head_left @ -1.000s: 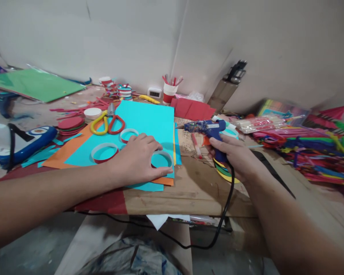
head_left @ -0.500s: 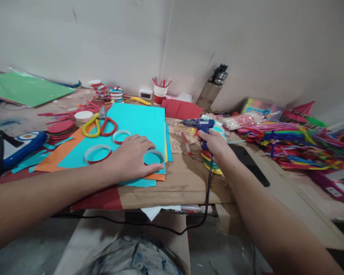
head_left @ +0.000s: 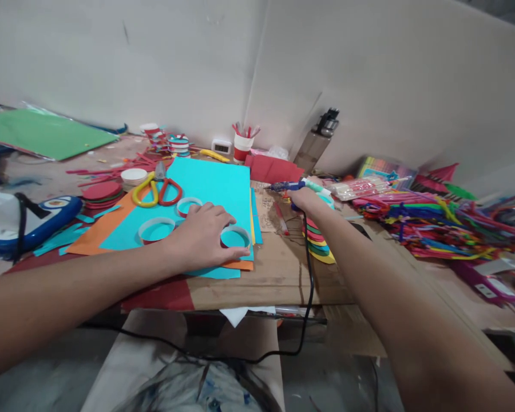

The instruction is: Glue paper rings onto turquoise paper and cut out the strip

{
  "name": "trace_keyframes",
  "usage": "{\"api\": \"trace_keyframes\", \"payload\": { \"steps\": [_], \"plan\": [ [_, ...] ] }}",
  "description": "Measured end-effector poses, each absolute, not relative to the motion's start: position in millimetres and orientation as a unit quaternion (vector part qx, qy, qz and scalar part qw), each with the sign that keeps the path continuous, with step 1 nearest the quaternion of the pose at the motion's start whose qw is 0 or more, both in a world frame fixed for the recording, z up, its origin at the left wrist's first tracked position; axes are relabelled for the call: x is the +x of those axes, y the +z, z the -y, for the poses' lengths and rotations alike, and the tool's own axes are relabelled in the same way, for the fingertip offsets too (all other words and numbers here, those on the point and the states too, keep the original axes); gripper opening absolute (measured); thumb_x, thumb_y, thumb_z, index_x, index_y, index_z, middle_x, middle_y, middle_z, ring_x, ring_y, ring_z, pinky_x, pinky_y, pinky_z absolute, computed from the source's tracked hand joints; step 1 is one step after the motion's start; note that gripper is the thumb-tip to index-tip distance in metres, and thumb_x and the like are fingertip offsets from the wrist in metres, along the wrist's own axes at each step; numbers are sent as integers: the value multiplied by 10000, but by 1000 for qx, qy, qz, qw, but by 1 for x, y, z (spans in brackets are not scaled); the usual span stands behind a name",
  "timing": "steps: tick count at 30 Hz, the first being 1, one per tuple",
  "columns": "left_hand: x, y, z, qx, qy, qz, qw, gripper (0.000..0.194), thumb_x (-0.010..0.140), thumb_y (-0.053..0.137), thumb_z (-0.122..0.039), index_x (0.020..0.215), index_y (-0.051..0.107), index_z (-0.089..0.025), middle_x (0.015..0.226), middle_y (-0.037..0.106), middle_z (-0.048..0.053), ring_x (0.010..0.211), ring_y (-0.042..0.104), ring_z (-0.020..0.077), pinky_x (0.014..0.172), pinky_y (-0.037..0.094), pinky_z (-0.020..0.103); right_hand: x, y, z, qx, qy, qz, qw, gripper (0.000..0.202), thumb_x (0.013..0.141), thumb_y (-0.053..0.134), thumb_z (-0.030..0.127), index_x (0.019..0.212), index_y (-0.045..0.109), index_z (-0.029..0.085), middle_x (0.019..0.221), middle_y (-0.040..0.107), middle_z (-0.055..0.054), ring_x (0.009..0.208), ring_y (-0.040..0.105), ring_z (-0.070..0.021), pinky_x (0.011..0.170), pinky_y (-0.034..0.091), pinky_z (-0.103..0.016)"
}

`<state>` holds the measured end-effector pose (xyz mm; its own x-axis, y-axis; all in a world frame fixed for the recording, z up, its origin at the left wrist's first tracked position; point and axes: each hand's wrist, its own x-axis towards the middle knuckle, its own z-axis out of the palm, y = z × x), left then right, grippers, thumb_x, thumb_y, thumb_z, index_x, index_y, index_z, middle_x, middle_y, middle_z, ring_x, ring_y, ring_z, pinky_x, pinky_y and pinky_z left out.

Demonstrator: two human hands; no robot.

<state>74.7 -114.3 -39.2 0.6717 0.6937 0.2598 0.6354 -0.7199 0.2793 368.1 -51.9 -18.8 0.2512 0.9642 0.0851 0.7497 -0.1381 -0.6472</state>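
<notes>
My left hand (head_left: 210, 236) rests on the turquoise paper (head_left: 212, 177), its thumb and fingers curved round a paper ring (head_left: 248, 234) near the sheet's right edge. Two more paper rings, one nearer (head_left: 157, 222) and one farther back (head_left: 189, 201), stand to the left of my fingers. My right hand (head_left: 306, 200) is closed on a blue hot glue gun (head_left: 288, 186), whose nozzle points left above the cardboard. The gun's grip is mostly hidden by the hand. Its black cord (head_left: 309, 274) hangs over the table's front edge. Scissors (head_left: 158, 191) with yellow and red handles lie on the paper.
Stacked coloured discs (head_left: 320, 246) sit below my right wrist. A marker (head_left: 281, 218) lies on the cardboard. Behind stand a cup of sticks (head_left: 242, 147) and a bottle (head_left: 315, 143). Pipe cleaners (head_left: 429, 223) fill the right; red discs (head_left: 102, 193) are at left.
My right hand has shifted slightly left and away from me, and the glue gun now sits lower and flatter. My left hand stays at the same ring. The whole view has shifted a little.
</notes>
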Motion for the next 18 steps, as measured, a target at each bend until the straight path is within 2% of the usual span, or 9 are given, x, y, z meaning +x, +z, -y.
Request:
{"api": "trace_keyframes", "payload": {
  "steps": [3,6,8,11,12,14,18],
  "plan": [
    [70,-38,109,907,191,-369,73,462,937,588,-569,1103,738,-165,1125,724,123,1091,602,328,961,408,486,362,-10,61,-768,114,574,259,37,793,723,203,800,693,183,876,749,-164,1088,676,-331,880,490,-358],
    [67,-36,100,906,192,-369,80,369,997,532,-456,1021,767,-172,1020,747,111,1007,620,300,920,421,460,350,-2,80,-781,50,580,228,83,832,674,203,839,706,127,1059,727,-253,1200,618,-372,981,445,-425],
    [67,-35,96,906,185,-368,98,335,988,557,-429,964,782,-182,964,757,101,939,633,283,875,434,433,337,1,98,-726,-7,661,190,142,882,611,228,892,714,130,1039,735,-205,1087,653,-320,936,463,-417],
    [69,-35,93,904,189,-365,113,303,964,608,-438,977,787,-193,967,768,92,919,649,268,842,444,401,318,0,124,-594,148,762,210,192,895,629,335,954,716,175,873,728,-68,783,645,-198,728,493,-321],
    [69,-35,93,904,193,-364,114,296,959,621,-439,995,784,-194,983,769,91,928,652,265,841,446,392,312,-2,132,-560,201,774,215,213,884,651,354,991,714,182,855,720,-47,738,625,-175,683,488,-300],
    [71,-35,93,904,197,-361,115,277,955,633,-422,1012,781,-195,1005,771,89,939,657,256,844,449,380,305,-6,143,-530,241,786,208,221,830,716,333,990,718,182,813,696,-29,697,593,-154,636,473,-278],
    [72,-34,93,907,188,-360,110,271,966,618,-409,999,787,-200,992,775,83,949,657,259,855,444,387,302,-14,151,-540,260,776,196,286,806,782,373,1015,723,187,836,701,-29,697,588,-145,616,467,-267]
  ]
}}
